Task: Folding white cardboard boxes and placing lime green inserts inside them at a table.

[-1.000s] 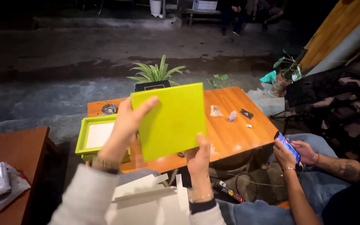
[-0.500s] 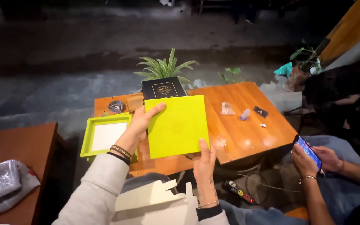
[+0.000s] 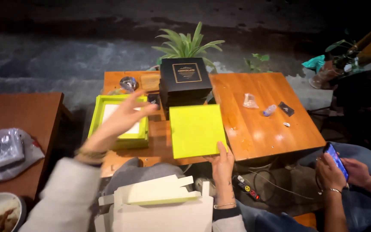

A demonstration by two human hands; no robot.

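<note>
Pinching the flat lime-green square lid (image 3: 197, 130) at its near edge above the wooden desk (image 3: 258, 124) with right-hand grip (image 3: 223, 161), left hand (image 3: 123, 118) spread over the open lime-green box tray (image 3: 119, 139); best kept level.

Matt card lid (image 3: 196, 130), glossy wooden table (image 3: 260, 124)

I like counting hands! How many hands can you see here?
4. The left hand hangs over the green box tray. The right hand grips the green square lid. Another person's two hands hold a phone at lower right.
</note>
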